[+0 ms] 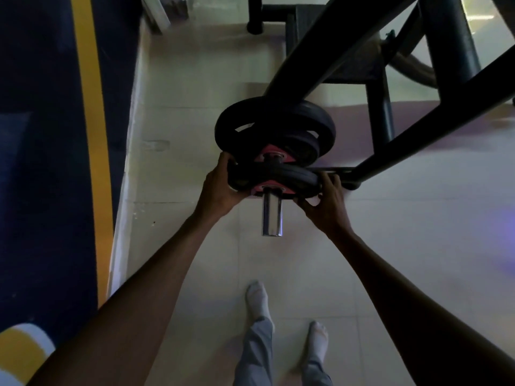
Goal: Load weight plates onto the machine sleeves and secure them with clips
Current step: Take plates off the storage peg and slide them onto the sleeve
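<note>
A black weight plate (pixel 274 176) with a pink hub sits on the chrome sleeve (pixel 272 217) of the machine. My left hand (pixel 221 182) grips its left rim and my right hand (pixel 327 195) grips its right rim. Behind it on the same sleeve are a smaller black plate (pixel 302 147) with a pink hub and a larger black plate (pixel 242 126). The bare end of the sleeve sticks out toward me. No clip is in view.
The black machine frame (pixel 348 51) slants from the plates up to the top right. A dark blue mat with a yellow stripe (pixel 92 135) runs along the left. Pale tiled floor (pixel 195 107) lies below, with my socked feet (pixel 257 299) at the bottom.
</note>
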